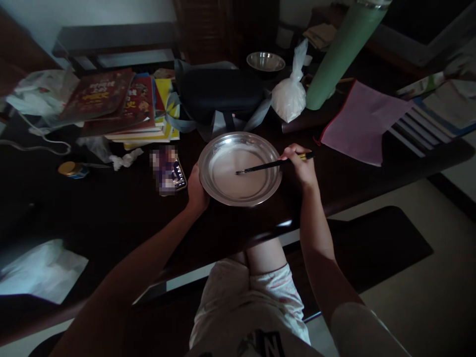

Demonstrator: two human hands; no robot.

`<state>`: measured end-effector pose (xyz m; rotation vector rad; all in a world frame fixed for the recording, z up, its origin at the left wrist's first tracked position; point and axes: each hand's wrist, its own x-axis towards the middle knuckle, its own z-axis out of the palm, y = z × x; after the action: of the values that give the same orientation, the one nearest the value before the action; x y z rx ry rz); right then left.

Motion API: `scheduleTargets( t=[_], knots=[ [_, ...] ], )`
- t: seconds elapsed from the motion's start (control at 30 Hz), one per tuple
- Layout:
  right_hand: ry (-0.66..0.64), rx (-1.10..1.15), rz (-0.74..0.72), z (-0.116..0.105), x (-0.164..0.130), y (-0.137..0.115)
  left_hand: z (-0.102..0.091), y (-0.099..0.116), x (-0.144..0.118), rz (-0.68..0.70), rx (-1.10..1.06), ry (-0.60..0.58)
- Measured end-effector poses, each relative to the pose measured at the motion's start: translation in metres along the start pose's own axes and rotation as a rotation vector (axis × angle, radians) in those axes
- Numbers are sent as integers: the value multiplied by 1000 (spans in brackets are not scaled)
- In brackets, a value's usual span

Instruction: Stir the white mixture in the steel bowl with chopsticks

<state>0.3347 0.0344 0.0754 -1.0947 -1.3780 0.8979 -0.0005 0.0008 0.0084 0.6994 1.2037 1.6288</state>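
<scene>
- Dim light lay over the dark wooden table (111, 213), its near edge catching a thin gleam above the pale floor (420, 277).
- Near that front edge sat a round steel plate (211, 193) holding a shallow layer of whitish liquid (238, 173).
- The person's right hand (299, 166) was closed around a pair of dark chopsticks (273, 164), pinched near their yellowish top end; the tips rested in the liquid at about the middle of the plate.
- The left hand (196, 191) cupped the plate's left rim, fingers curled against the metal.
- Just left of that hand a phone (169, 171) lay flat on the table.
- Farther left were a crumpled scrap of white paper (124, 159) and a small jar with a gold lid (72, 169), well apart from the plate.
- Behind the plate slumped a dark bag with grey straps (219, 94), and beside it a knotted plastic bag of white powder (290, 96).
- A small steel bowl (265, 61) stood behind those, near the back of the table.
- A tall green bottle (340, 54) rose at the right, next to a pink cloth pouch (362, 121) and a row of books (427, 121).
- A stack of colourful books (122, 104) filled the left rear, with a white plastic bag (37, 94) beyond it.
- White paper (40, 270) lay at the near left corner.
</scene>
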Motion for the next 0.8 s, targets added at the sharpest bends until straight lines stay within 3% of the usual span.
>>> scheduleTargets(
  t=[0.2,0.37,0.53,0.7,0.8],
  knots=[
    [-82,4,-5,2,0,-2,1,2,-2,13,28,-5],
    [22,-2,8,1,0,-3,1,2,-2,24,32,-19],
    [-88,-7,16,2,-1,-5,1,1,-2,33,23,-24],
    [6,2,8,0,-1,-2,4,-2,-3,39,-10,-12],
    [-54,5,15,0,-1,1,4,0,-3,18,-25,-22]
  ],
)
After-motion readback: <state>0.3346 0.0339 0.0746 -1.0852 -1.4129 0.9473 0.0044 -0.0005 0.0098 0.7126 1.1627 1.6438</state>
